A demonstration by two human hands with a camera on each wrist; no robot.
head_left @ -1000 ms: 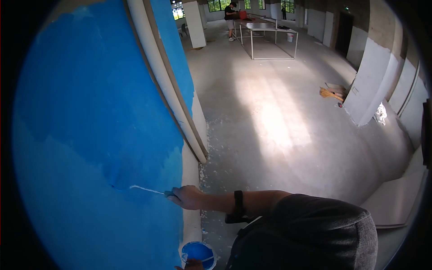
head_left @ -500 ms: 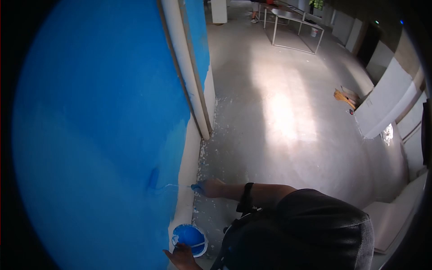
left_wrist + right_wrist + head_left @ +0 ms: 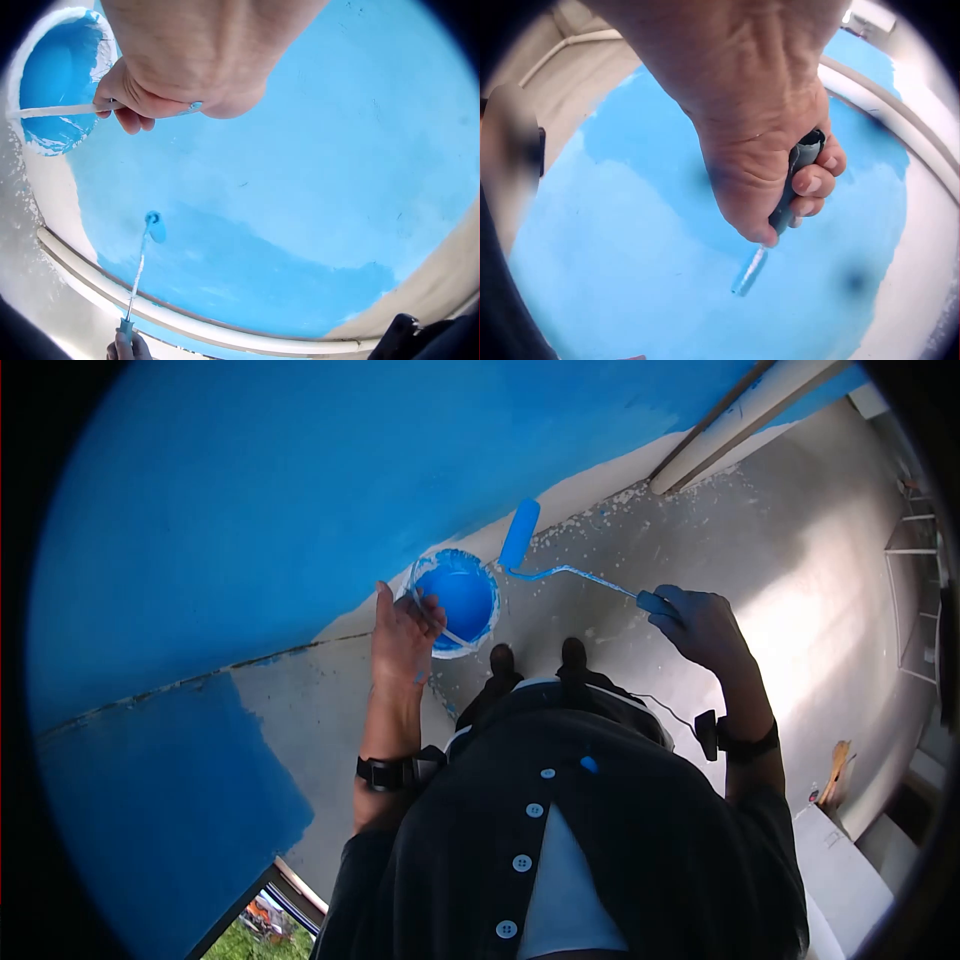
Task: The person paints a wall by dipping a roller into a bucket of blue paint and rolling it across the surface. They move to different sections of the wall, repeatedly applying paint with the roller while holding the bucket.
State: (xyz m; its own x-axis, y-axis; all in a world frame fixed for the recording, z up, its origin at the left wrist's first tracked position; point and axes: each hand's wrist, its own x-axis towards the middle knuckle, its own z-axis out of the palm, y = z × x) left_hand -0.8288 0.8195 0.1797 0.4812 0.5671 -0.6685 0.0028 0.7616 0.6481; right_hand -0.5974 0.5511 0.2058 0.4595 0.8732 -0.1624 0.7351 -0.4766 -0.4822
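Shirt: mine, dark, with pale round buttons.
Left grip: my fingers curl round the white bucket handle.
Right grip: my fingers wrap the roller handle, thumb laid along it.
Bucket: just beside my left grip, its rim crusted white and blue, blue paint inside.
Roller: blue, ahead and to the left of my right grip on a bent rod, near the bucket's rim.
Shoes: dark, on the grey floor.
Wall: blue in lighter and darker patches, pale strip along its foot.
Pipe: pale, running up against the wall.
Yellowish bundle: farther right, too small to make out.
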